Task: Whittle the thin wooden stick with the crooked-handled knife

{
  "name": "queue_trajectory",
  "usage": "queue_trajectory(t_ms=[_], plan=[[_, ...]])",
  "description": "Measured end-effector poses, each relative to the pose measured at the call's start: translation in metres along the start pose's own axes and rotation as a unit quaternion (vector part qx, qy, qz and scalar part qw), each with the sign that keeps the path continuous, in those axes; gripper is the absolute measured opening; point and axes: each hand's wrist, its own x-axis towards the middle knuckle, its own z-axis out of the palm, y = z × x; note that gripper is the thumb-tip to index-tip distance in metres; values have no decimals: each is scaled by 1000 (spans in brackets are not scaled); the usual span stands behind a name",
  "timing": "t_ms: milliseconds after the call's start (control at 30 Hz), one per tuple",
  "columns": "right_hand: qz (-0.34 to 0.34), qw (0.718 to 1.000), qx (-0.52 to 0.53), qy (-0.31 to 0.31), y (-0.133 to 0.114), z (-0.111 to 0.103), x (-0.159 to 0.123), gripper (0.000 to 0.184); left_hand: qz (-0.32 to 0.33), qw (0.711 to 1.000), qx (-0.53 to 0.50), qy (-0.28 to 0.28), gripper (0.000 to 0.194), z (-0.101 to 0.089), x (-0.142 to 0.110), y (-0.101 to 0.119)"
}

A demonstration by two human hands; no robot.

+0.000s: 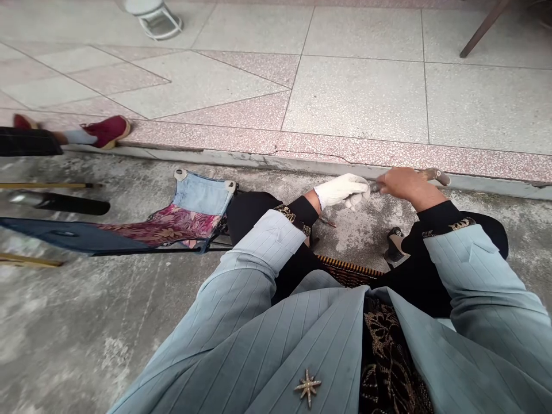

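Note:
My left hand (342, 191), in a white knitted glove, is closed with its fingers curled in front of my knees. Whatever it may hold is too small to make out. Close to its right, my bare right hand (401, 185) is wrapped round a wooden-handled tool. The tool's pale brown handle end (436, 176) sticks out to the right of the fist. A short grey piece (374, 187) shows between the two hands, touching or nearly touching the glove. The tool's working end cannot be told.
A low concrete step (302, 167) runs along the tiled floor (362, 98). To the left stands a folding chair with a patterned cloth seat (172, 227). Another person's red shoe (106, 131) rests by the step. Beneath me shows a woven seat edge (353, 270); a white stool (157, 20) stands farther off.

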Motion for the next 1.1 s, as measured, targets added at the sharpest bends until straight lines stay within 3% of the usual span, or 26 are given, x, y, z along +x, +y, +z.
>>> queue_trajectory(t_ms=[67,133,200,267,400,567,733,867,1000,1100], plan=[[-40,993,45,-106,2,1,-2,18,-8,1000,14,8,22,-4,1,-1],[-107,966,131,-195,10,0,-5,20,-20,1000,13,10,22,-9,2,-5],[-171,933,229,-219,20,-4,-9,26,-22,1000,-1,15,21,-14,3,-10],[-191,910,325,-171,27,-10,-14,36,-11,1000,-19,23,17,-18,3,-14],[-162,862,474,-72,24,-14,-20,56,9,996,-81,27,16,-17,5,-17],[-88,846,522,57,18,-11,-14,49,7,990,-140,-6,31,-11,6,-20],[9,854,482,197,39,-11,-5,43,21,997,-68,22,25,-11,3,-17],[85,885,392,236,53,-11,-4,46,45,990,118,70,24,-6,1,-7],[167,945,185,213,52,-9,-4,42,101,923,363,84,25,3,-5,9],[179,975,48,124,40,-6,-1,39,115,862,486,91,30,4,-9,18]])
